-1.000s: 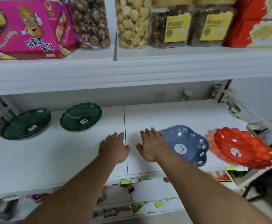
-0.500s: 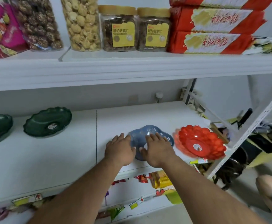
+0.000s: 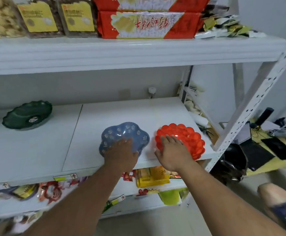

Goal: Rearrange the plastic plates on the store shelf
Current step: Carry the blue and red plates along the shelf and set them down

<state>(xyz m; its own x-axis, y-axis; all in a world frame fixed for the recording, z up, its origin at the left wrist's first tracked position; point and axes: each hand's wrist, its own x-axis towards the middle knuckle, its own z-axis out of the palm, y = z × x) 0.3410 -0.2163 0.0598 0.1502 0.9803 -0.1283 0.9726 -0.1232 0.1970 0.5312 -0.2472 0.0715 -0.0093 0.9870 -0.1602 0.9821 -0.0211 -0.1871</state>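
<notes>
Head view: the left hand lies palm-down on the near edge of the blue flower-print plate, fingers spread flat, not closed round it. The right hand rests likewise on the near-left rim of the red plate. Both plates sit side by side, apart, at the near right of the white shelf. A dark green plate stands far left.
</notes>
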